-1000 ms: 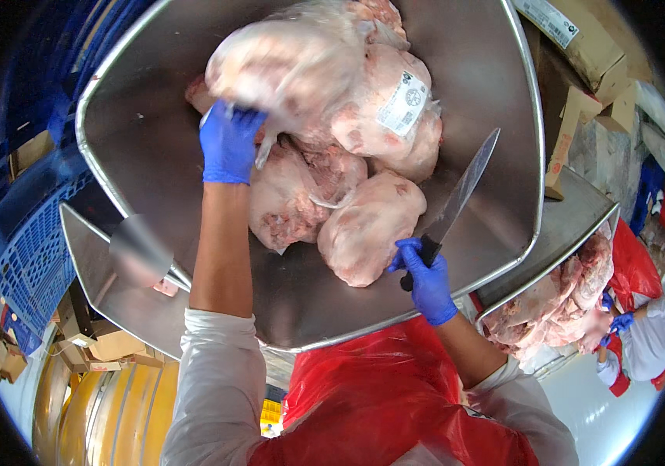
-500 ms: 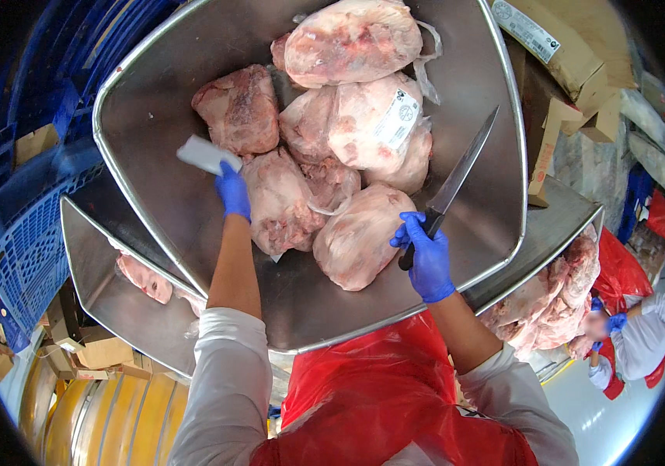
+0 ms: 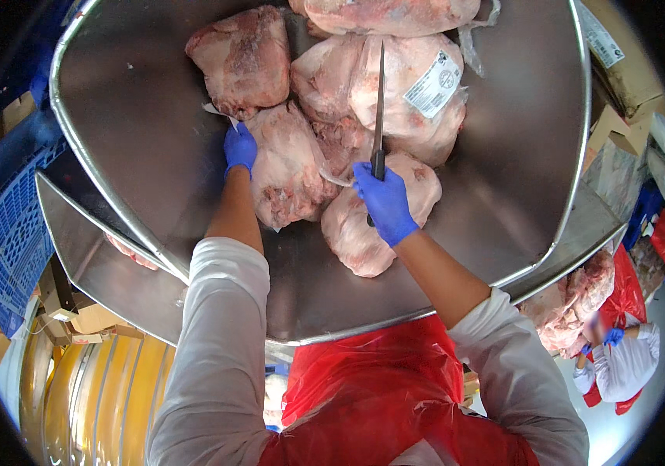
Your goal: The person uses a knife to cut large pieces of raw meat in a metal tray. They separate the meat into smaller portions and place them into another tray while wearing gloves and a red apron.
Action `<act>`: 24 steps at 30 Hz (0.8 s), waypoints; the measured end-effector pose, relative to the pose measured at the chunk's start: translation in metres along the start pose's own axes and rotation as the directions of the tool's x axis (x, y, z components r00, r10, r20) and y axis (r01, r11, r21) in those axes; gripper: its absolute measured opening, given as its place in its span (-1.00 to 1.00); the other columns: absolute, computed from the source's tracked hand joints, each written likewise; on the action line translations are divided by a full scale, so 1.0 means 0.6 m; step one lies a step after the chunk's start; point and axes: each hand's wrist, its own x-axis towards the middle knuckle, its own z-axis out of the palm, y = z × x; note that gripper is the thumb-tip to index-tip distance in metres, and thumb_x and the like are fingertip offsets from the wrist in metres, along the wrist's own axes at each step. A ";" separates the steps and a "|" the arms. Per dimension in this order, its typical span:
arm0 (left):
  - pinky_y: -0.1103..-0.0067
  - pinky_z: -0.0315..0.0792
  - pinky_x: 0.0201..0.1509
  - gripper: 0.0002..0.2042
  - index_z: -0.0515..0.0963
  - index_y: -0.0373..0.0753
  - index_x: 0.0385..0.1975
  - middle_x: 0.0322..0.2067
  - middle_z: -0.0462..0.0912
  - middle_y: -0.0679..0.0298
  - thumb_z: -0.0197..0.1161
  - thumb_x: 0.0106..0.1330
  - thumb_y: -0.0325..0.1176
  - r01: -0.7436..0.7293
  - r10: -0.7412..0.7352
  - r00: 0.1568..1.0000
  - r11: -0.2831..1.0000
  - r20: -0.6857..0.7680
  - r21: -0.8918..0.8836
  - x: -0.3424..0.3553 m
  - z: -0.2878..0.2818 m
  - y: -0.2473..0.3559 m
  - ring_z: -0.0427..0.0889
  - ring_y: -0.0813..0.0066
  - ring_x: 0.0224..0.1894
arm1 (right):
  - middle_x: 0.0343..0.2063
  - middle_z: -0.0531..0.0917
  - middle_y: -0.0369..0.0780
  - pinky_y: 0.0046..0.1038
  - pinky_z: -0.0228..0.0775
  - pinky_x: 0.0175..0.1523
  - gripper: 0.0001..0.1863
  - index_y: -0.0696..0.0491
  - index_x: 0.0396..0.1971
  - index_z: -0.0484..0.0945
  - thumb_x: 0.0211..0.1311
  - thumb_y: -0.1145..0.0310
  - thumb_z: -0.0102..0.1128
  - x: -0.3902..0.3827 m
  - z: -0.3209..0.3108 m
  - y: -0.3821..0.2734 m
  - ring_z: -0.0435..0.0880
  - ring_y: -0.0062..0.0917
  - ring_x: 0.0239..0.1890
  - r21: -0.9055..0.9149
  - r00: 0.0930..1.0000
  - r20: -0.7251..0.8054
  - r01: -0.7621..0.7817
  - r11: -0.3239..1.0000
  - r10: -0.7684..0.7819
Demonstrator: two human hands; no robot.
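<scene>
My left hand (image 3: 240,147), in a blue glove, pinches a thin white slip (image 3: 221,114) that shows nearly edge-on. That hand is against the left side of a pale wrapped meat piece (image 3: 282,159). In my gloved right hand (image 3: 387,203) is a long knife (image 3: 380,109), gripped by its black handle, blade pointing away. The blade passes over a large bagged meat piece (image 3: 325,74) bearing a white label (image 3: 434,84). Below the right hand sits a rounded meat piece (image 3: 356,241). A darker red block of meat (image 3: 243,58) lies farther back on the left.
The meat lies in a deep steel bin (image 3: 496,217) with a rolled rim. A second steel trough (image 3: 107,279) runs underneath, with more meat (image 3: 569,299) at right. A blue crate (image 3: 18,233) and cardboard boxes (image 3: 88,318) stand left. A co-worker (image 3: 620,361) is at lower right.
The knife has swung left, from slanting right over bare steel to upright over the bagged meat. My left hand has brought the white slip in close beside the meat, turning it edge-on.
</scene>
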 end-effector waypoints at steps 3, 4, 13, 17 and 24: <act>0.06 0.43 0.05 -0.57 0.55 -0.47 -0.16 -0.12 0.59 -0.31 -0.09 0.45 -0.16 -0.022 0.012 0.993 0.996 0.118 0.086 0.042 0.019 -0.027 0.57 -0.29 -0.02 | -0.55 0.58 -0.32 -0.48 0.39 -0.38 -0.70 0.19 -0.20 0.64 0.29 0.23 0.28 0.052 0.043 0.042 0.50 -0.67 -0.51 0.126 0.976 -0.042 0.217 0.968 -0.213; 0.06 0.44 0.06 -0.58 0.55 -0.47 -0.16 -0.12 0.60 -0.31 -0.09 0.45 -0.17 -0.028 0.003 0.987 0.987 0.158 0.157 0.056 0.032 -0.061 0.57 -0.28 -0.02 | -0.51 0.57 -0.35 -0.52 0.36 -0.36 -0.70 0.18 -0.14 0.63 0.30 0.26 0.28 0.063 0.057 0.042 0.47 -0.70 -0.48 0.105 0.987 -0.017 0.160 0.981 -0.159; 0.10 0.49 0.03 -0.61 0.59 -0.43 -0.18 -0.16 0.63 -0.27 -0.09 0.41 -0.23 -0.170 0.044 0.935 0.927 0.353 0.334 0.112 0.004 -0.040 0.60 -0.25 -0.05 | -0.46 0.62 -0.27 -0.44 0.36 -0.29 -0.64 0.22 -0.21 0.64 0.24 0.19 0.29 0.123 0.131 0.117 0.49 -0.61 -0.43 -0.064 0.998 -0.013 -0.061 0.996 0.060; 0.09 0.49 -0.05 -0.60 0.61 -0.44 -0.26 -0.22 0.62 -0.30 -0.10 0.43 -0.23 -0.172 0.105 0.960 0.953 0.260 0.251 0.063 -0.015 -0.007 0.62 -0.25 -0.11 | -0.52 0.66 -0.08 -0.25 0.40 -0.33 -0.55 0.29 -0.35 0.64 0.19 0.10 0.23 0.160 0.135 0.137 0.61 -0.40 -0.46 0.015 0.996 -0.011 -0.084 0.996 0.085; 0.03 0.40 -0.21 -0.56 0.55 -0.53 -0.38 -0.36 0.60 -0.33 -0.06 0.48 -0.20 0.285 -0.295 0.942 0.955 -0.158 -0.079 -0.162 -0.061 0.054 0.57 -0.38 -0.23 | -0.51 0.66 -0.04 -0.20 0.40 -0.29 -0.54 0.34 -0.41 0.61 0.12 0.13 0.19 0.229 0.119 0.178 0.60 -0.31 -0.45 -0.018 0.977 0.080 -0.199 0.980 0.199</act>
